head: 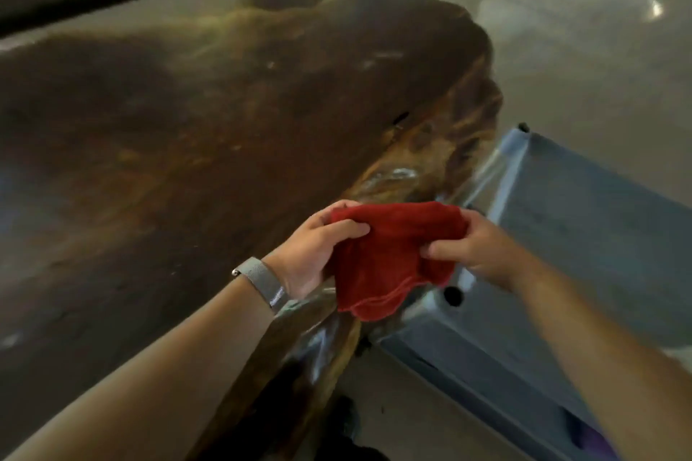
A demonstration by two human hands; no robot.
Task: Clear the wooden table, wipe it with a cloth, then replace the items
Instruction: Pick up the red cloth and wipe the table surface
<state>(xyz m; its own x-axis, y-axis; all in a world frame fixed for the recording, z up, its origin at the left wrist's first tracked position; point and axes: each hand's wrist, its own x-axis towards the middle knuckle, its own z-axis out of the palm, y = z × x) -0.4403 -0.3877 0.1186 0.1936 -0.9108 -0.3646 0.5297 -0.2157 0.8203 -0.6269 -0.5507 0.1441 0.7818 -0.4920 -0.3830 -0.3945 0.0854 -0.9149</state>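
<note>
1. Both our forearms fill the near edge of the view, and between them we hold a red cloth [389, 258] in the air, just above the near right edge of the wooden table [194, 131].
2. Our left hand [314, 251] is closed on the cloth's left edge, thumb on top and fingers curled behind; a mesh metal wristband [262, 283] sits on that wrist.
3. Our right hand [472, 247] pinches the cloth's right edge, thumb in front, so the fabric hangs slack and doubled between the two grips, its scalloped hem drooping at the bottom.
4. We judge the step in hand to be readying the cloth for wiping: the glossy slab top shows nothing standing on it in this view, so the clearing looks done.
5. To do this well, we would fold the cloth into a flat pad that one palm can cover, with no loose hem trailing.
6. We would then lay it flat and work in long overlapping strokes along the grain, from the far side toward us.
7. The slab's irregular live edge needs the cloth wrapped over it rather than skimmed past.
8. A blue-grey plastic container [584, 236] stands just beside the table on our right; we cannot see what it holds.
9. No brand, label or writing is readable anywhere; the picture is too blurred to show any.
</note>
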